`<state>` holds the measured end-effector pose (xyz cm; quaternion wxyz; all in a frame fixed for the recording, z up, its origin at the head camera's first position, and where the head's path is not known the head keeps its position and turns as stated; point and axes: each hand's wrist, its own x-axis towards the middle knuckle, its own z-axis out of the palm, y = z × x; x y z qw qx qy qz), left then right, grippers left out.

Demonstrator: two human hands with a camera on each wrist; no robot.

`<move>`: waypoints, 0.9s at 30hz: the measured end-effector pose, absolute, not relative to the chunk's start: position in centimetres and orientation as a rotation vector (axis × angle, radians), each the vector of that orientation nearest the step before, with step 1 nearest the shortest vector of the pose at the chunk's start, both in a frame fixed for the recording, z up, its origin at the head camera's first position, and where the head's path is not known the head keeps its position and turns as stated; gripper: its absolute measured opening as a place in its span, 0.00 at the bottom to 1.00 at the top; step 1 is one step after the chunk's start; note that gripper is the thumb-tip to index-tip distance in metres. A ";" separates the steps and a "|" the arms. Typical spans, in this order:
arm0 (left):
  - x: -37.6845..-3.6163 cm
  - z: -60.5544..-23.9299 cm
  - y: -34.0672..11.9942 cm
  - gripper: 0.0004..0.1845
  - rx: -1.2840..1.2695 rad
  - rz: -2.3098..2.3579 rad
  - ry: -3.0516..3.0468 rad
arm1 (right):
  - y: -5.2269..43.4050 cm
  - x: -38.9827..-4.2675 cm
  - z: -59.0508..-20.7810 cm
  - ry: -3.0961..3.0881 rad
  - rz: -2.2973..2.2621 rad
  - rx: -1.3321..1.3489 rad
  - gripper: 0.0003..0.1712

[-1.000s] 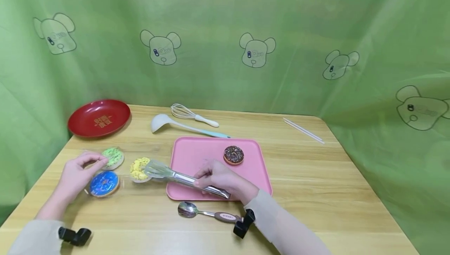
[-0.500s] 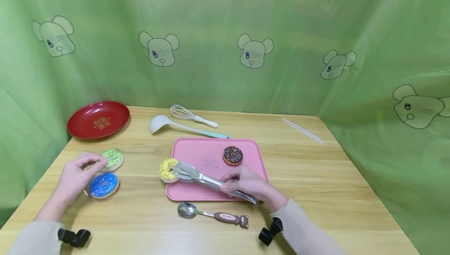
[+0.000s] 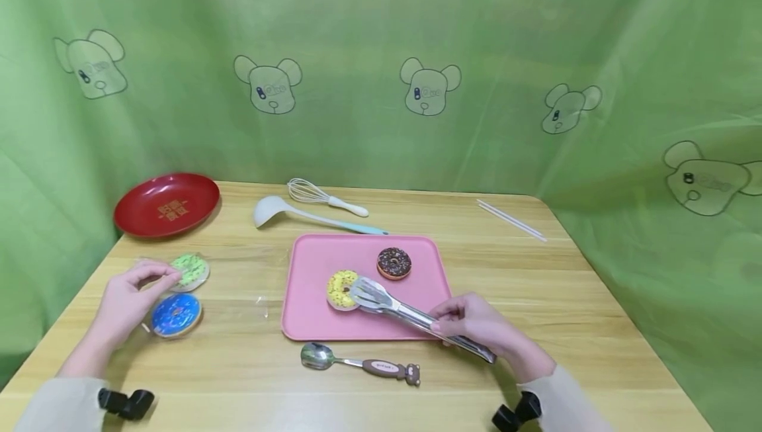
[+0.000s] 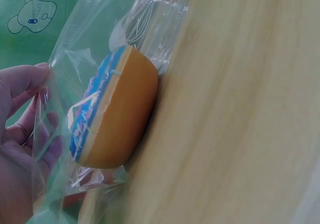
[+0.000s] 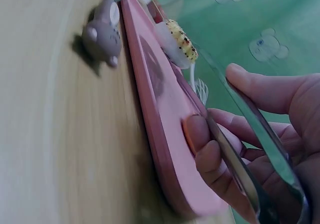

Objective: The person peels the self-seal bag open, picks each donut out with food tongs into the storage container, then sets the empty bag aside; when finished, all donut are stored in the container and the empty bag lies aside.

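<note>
My left hand (image 3: 127, 300) pinches the edge of a clear plastic bag (image 4: 85, 39) at the left of the table. A blue-iced toy donut (image 3: 169, 321) and a green one (image 3: 193, 276) lie inside it. In my right hand (image 3: 476, 323) are metal tongs (image 3: 411, 315) with clear tips. Those tips hold a yellow-iced toy donut (image 3: 337, 292) above the pink tray (image 3: 309, 257); the right wrist view shows its shadow on the tray below. A chocolate donut (image 3: 387, 268) with sprinkles lies farther back on the tray.
A red plate (image 3: 143, 204) stands at the back left. Behind the tray lie a ladle (image 3: 270, 209) and a whisk (image 3: 348, 206). A spoon (image 3: 383, 368) with a bear-ended handle lies in front of it. Two thin white sticks (image 3: 512, 220) lie at the back right.
My right hand has moved right with the tongs, carrying the yellow donut out from the bag's side to over the tray. My left hand has stayed in place.
</note>
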<state>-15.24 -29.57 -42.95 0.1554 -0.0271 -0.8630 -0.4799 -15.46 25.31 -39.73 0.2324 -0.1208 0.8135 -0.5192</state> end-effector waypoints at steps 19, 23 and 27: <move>-15.1 -42.8 -29.7 0.13 -0.080 -1.370 -2.463 | 30.8 -12.5 -38.4 2.310 -1.347 -0.351 0.18; -15.1 -42.9 -29.8 0.13 -0.085 -1.371 -2.459 | 30.9 -12.6 -38.1 2.312 -1.324 -0.358 0.18; -15.1 -42.8 -29.7 0.14 -0.085 -1.374 -2.471 | 31.9 -12.6 -37.4 2.328 -1.329 -0.324 0.21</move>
